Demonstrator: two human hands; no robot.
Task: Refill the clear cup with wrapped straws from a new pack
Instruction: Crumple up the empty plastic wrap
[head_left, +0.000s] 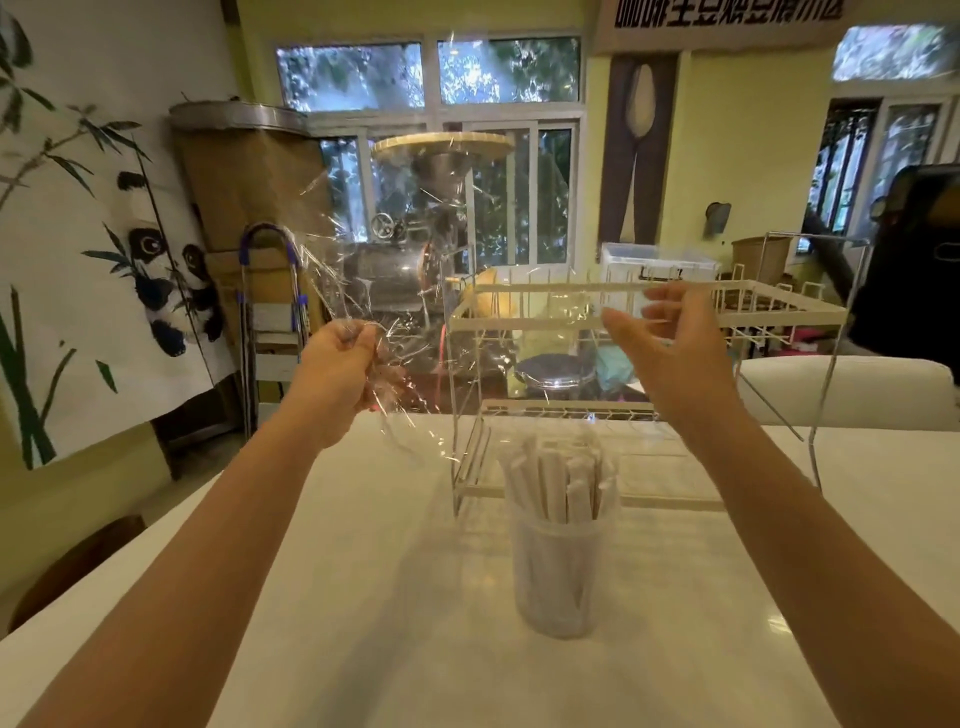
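1. Left hand fisted tight on the bunched end of the clear pack wrapper, rest of the film ballooning up and away, looking emptied out.
2. Right hand raised beside the white wire dish rack, fingers loosely spread and slightly curled. Maybe pinching a far edge of the film, can't tell, too see-through there.
3. Clear cup standing on the white table just in front of the rack, packed with wrapped straws sticking out the top. So refill looks basically done, only the trash left.
4. Risks from here, just guessing:
   - Dangling film tail near the straw tops; swinging it low could snag a straw and tip the whole cup, tall and top-heavy as it is.
   - Right hand dropping down carelessly could bump the rack or the cup.
   - Crinkly film could slip out of the fist and land on the table or floor.
   - Any straw hiding in the wrapper would get binned, hard to rule out with the glare.
5. Writing: dark banner up top with big black characters, cut off by the frame, not readable. No print visible on wrapper, cup or straws.
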